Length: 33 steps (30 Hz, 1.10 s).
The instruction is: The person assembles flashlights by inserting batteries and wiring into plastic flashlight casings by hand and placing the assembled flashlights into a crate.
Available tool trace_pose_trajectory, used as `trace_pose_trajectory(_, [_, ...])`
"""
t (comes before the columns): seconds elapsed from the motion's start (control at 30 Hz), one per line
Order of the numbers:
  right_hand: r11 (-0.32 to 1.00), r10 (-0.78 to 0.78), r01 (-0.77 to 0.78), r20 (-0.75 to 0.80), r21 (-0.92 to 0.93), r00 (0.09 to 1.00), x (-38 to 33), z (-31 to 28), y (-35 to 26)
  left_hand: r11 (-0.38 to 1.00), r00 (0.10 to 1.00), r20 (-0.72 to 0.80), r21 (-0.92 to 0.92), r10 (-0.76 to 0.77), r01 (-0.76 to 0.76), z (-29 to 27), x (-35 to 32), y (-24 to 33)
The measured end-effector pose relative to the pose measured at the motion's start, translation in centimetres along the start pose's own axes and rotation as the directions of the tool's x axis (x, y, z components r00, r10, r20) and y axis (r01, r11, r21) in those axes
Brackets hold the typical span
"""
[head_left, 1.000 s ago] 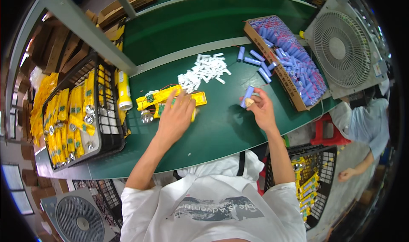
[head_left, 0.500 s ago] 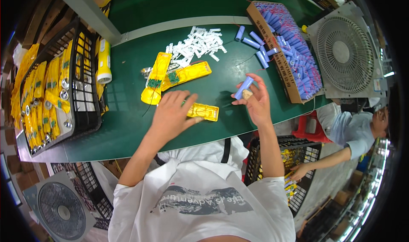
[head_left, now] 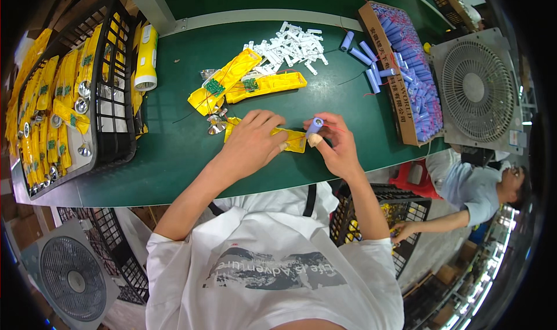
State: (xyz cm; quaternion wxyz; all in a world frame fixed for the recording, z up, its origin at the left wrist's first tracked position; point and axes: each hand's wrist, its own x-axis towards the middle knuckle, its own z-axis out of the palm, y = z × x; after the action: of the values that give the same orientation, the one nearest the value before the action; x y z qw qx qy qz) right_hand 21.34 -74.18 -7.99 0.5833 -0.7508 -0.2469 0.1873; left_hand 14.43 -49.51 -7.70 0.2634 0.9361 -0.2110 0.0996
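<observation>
My left hand (head_left: pixel 252 141) is closed over a yellow flashlight casing half (head_left: pixel 297 142) on the green bench, covering its middle. Between the thumb and fingers of my right hand (head_left: pixel 339 147) is a purple battery cell (head_left: pixel 316 125), one end turned up toward me, beside the casing's right end. A pale wrap covers the right thumb's tip. Beyond my left hand lie two more yellow casings, a tilted one (head_left: pixel 235 70) with a green circuit board and another (head_left: pixel 272 87) across it. A shiny reflector (head_left: pixel 217 125) rests by my left hand's fingers.
White strip-like parts (head_left: pixel 290 48) lie piled at the back. Loose purple cells (head_left: pixel 361 55) sit beside a cardboard box (head_left: pixel 400 106) full of them. At left stand a black crate (head_left: pixel 116 138) of yellow casings and a yellow flashlight (head_left: pixel 145 60). A fan (head_left: pixel 477 89) and a co-worker (head_left: pixel 464 185) are at right.
My right hand has brought the purple cell leftward to the casing's right end and tipped it so one end faces up. My left hand stays over the casing; the whole view has shifted slightly.
</observation>
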Motion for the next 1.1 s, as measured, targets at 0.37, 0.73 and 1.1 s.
trace_pose_trajectory(0.37, [0.839, -0.203, 0.275, 0.200, -0.469, 0.959, 0.9, 1.9, -2.2, 0.907, 0.994, -0.004, -0.409, -0.108, 0.097, -0.6, -0.1, -1.1])
trace_pose_trajectory(0.73, [0.597, -0.287, 0.372, 0.245, -0.711, 0.926, 1.6, 4.6, -4.3, 0.927, 0.980, -0.136, -0.365, -0.142, 0.084, -0.6, -3.2, -2.5])
trace_pose_trajectory(1.1, [0.502, -0.386, 0.497, 0.331, -0.708, 0.861, 2.2, 4.0, -3.3, 0.922, 0.982, -0.120, -0.377, -0.144, 0.089, -0.5, -3.8, -2.6])
